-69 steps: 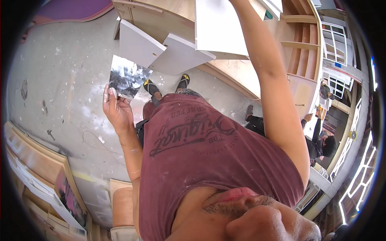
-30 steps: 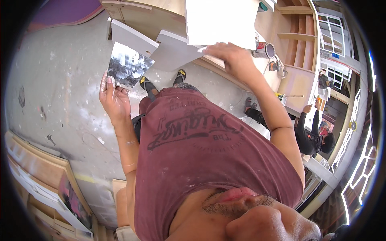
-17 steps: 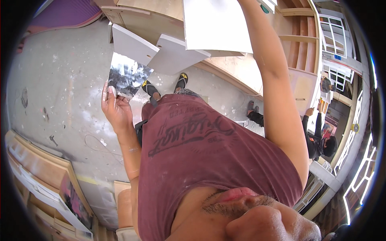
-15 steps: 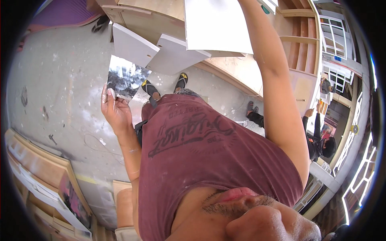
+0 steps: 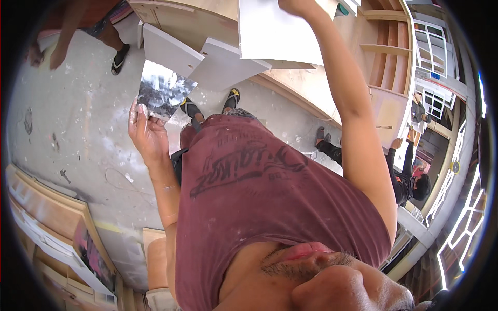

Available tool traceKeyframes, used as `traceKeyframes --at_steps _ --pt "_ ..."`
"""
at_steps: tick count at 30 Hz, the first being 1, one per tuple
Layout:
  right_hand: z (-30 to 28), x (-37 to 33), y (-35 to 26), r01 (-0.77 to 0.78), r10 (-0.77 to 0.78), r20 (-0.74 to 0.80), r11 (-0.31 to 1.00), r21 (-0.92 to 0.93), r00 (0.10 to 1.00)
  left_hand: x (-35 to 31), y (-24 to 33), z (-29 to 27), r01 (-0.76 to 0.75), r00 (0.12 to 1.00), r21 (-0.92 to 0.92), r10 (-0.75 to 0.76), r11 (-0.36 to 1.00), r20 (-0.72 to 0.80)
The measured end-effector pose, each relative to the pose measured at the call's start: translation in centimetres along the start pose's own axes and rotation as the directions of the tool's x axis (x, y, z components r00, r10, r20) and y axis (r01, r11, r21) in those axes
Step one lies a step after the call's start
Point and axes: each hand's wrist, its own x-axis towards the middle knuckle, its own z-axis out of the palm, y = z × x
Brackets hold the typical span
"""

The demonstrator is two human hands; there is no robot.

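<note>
Smeared plate point(image 5: 165, 90) in the left hand point(image 5: 149, 132), right hand point(image 5: 300, 6) over white panel point(image 5: 277, 33)

The left grip pinches the plate near its lower-left corner, out above the concrete floor point(image 5: 67, 116), pale boards point(image 5: 228, 65) just beyond. The right hand's fingers are partly out of sight; I can't tell whether that grip holds anything. Another person's sandalled foot point(image 5: 120, 59) is nearby.

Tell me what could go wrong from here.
The smeared plate is gripped near one corner by the left fingers, so it could tip. The right hand overlaps the white panel in view; an accidental touch might mark it. Another person's sandalled foot is near a pale board, so a nudge could perhaps shift it.
</note>
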Motion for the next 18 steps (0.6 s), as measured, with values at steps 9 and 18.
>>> traceKeyframes --at_steps 9,18 --pt "0.7 -17.8 -7.8 0.115 -0.102 0.162 0.991 -0.074 0.981 0.0 0.5 -0.2 -0.008 0.999 0.039 0.006 0.999 0.048" --pt "-3.7 -3.6 -2.5 -0.077 0.083 -0.102 0.995 0.059 0.991 0.1 1.3 0.3 0.023 0.998 0.072 -0.027 0.997 0.054"
